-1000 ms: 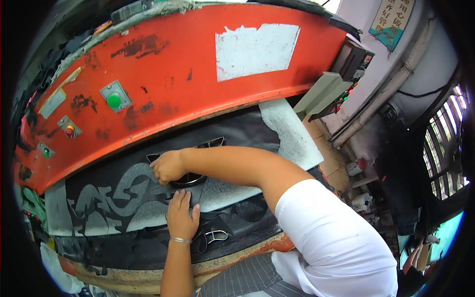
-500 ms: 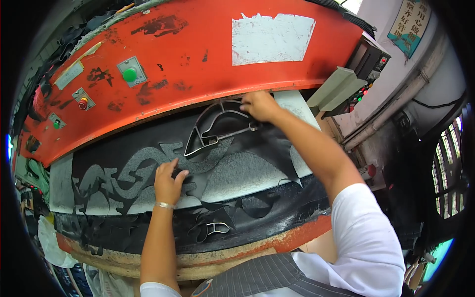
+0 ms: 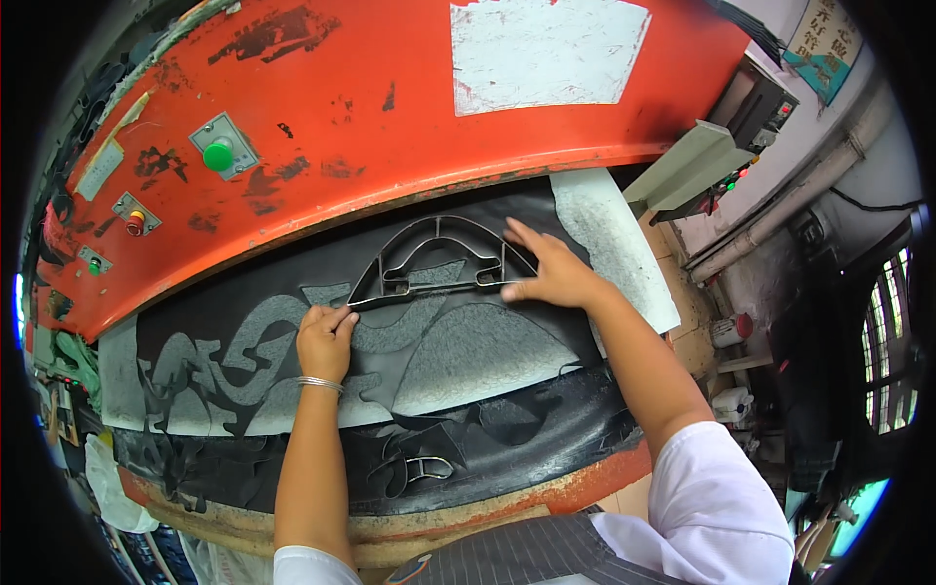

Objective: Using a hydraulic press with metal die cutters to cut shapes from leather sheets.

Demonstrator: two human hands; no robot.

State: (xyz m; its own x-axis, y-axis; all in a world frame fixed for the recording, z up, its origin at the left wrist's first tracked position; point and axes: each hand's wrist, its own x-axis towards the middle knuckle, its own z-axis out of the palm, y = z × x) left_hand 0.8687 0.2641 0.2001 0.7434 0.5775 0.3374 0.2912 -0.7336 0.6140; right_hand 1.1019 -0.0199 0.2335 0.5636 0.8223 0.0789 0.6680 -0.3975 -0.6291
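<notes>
A curved metal cutting die (image 3: 438,227), an arched frame with inner struts, lies on black sheet material (image 3: 390,234) over the pale press bed. The fingers of my left hand (image 3: 325,341) are closed at its left tip. Around its right end sits my right hand (image 3: 558,271), thumb at the straight lower edge and fingers at the outer arc. The die's right tip is partly hidden under this hand. In the sheet, several cut-out shapes show the grey-white bed (image 3: 487,351) underneath.
Behind the bed rises the orange press beam (image 3: 322,127), with a green button (image 3: 217,156) and a red button (image 3: 135,223). A small metal die (image 3: 429,468) lies among black scraps on the front ledge. A control box (image 3: 760,117) stands at the right.
The die has turned and come nearer, its straight side now facing me. My right hand has moved right and nearer to its right end. My left hand has closed at its left tip.
</notes>
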